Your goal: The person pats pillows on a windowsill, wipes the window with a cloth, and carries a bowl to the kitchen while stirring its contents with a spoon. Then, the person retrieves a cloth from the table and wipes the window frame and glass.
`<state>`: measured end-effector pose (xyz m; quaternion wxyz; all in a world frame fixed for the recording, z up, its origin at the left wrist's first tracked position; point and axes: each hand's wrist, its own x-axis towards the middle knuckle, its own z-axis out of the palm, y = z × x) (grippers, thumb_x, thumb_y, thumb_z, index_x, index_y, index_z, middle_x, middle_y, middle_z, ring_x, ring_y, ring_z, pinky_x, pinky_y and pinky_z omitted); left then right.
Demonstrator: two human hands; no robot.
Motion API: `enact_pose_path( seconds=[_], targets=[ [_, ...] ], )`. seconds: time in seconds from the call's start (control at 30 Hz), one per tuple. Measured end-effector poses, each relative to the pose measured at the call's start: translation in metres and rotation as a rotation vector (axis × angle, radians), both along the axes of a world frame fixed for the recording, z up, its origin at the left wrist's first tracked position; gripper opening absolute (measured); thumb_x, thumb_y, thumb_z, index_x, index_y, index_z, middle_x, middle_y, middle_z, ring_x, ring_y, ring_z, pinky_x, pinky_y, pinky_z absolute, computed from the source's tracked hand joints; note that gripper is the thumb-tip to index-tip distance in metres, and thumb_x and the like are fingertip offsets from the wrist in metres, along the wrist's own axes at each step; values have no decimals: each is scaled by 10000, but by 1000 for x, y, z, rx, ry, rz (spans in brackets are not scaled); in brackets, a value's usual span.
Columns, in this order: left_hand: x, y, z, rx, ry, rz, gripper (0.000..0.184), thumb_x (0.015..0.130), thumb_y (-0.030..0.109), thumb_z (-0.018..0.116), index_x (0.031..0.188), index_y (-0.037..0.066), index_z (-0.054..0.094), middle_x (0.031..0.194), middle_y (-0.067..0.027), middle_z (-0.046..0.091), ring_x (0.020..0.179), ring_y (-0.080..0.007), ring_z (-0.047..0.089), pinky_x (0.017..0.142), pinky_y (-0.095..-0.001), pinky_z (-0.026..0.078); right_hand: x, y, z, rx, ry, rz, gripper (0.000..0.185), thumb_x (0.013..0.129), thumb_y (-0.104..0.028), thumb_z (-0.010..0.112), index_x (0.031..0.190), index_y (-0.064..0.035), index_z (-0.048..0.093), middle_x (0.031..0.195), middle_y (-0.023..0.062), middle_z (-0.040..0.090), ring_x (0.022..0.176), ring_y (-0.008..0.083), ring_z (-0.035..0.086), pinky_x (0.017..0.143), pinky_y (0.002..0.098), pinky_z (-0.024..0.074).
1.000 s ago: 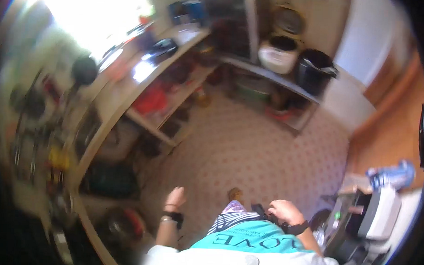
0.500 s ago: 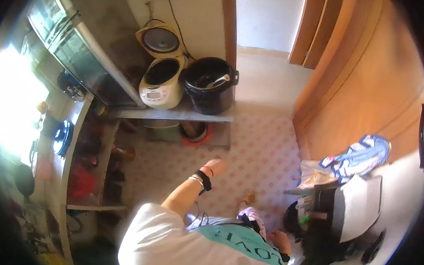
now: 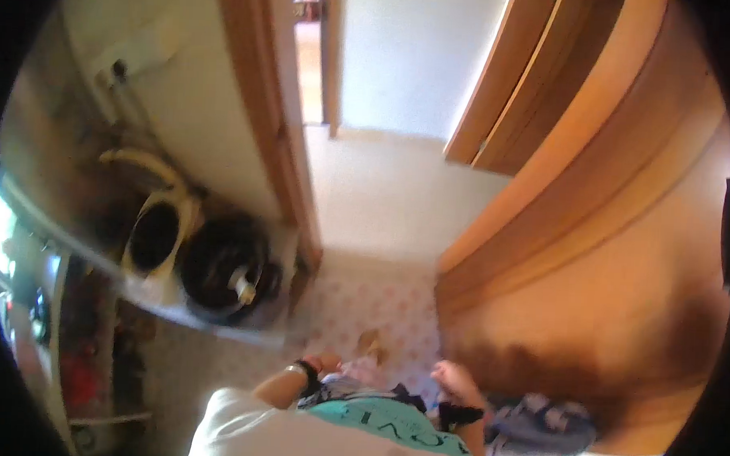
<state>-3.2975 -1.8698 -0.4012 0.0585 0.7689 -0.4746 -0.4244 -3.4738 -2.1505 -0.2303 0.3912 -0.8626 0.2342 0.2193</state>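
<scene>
My left hand (image 3: 326,362) hangs low in front of my body, with a dark band and a pale bangle at the wrist. It is blurred, and its fingers cannot be made out. To the right, my right hand (image 3: 456,381) is raised a little in front of my waist, a dark band around its wrist. Its fingers are smeared too, and no object shows in it. Blue and white cloth (image 3: 543,427) lies just beyond the right forearm. Neither hand visibly touches anything.
A rice cooker (image 3: 157,237) with its lid raised stands on the shelf at left, beside a black pot (image 3: 219,263) with a pale utensil inside. Ahead is a doorway with pale floor (image 3: 374,204) beyond. A wooden door (image 3: 596,292) stands along the right.
My view has turned toward the doorway, so the cookers now sit farther left and lower. The left hand has drawn back toward my body. The right hand has come up into clearer view.
</scene>
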Motion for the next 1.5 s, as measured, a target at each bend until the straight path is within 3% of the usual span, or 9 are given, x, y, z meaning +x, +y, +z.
enact_pose_path(
  seconds=[0.07,0.23,0.43,0.6,0.77,0.9,1.1,1.4,1.5],
  targets=[
    [50,-46,-20,-125,-46,70,295,724,318,535,781,56,658,839,-178,631,765,-322,596,718,-425,446,35,-37,-37,-216,-205,283,236,804,-223,542,896,-9,580,849,195,595,788,327,578,675,392,451],
    [170,-158,40,-170,-19,-74,268,771,256,525,792,13,635,809,-182,631,775,-324,598,683,-418,456,141,-101,27,-40,-162,-46,302,798,-238,550,1001,-16,588,965,185,608,897,320,585,759,356,463],
    [318,-243,47,-497,48,432,311,777,303,515,755,19,641,789,-214,619,732,-365,590,653,-429,468,234,-202,-10,-201,-74,-31,320,759,-248,551,943,8,608,899,208,610,870,344,586,750,386,464],
    [409,-224,32,-196,-25,521,308,748,285,516,833,18,646,830,-208,622,784,-360,592,713,-440,461,410,-261,-35,-139,158,248,336,751,-286,545,934,-13,617,908,190,617,866,338,586,753,398,465],
    [479,-186,40,-270,17,805,317,751,308,535,846,29,653,849,-190,627,813,-344,597,742,-418,465,637,-278,-3,-260,-276,712,311,774,-236,560,955,15,596,918,199,607,865,353,568,751,404,453],
    [546,-157,43,-198,-87,1260,309,754,309,549,872,43,653,874,-179,628,836,-339,596,758,-409,467,819,-242,22,-247,-435,957,299,786,-230,548,962,8,589,909,204,600,863,368,557,738,413,450],
    [637,-96,22,-31,32,1179,337,798,341,514,948,64,632,927,-152,629,883,-317,582,781,-385,457,937,-136,20,-168,-438,984,309,791,-239,553,979,5,576,925,210,585,871,359,555,736,400,450],
    [815,-1,31,-100,-117,1467,323,795,337,531,948,68,624,932,-160,624,893,-320,579,793,-391,458,1170,1,-12,187,270,1365,346,844,-296,501,1041,-21,571,970,175,611,876,283,585,776,354,454],
    [879,26,39,215,-164,1455,308,795,349,546,906,74,633,906,-164,626,877,-340,584,766,-406,467,1270,70,49,297,-260,1442,331,848,-289,505,1009,-10,579,924,164,621,839,258,597,738,330,462]
  ],
)
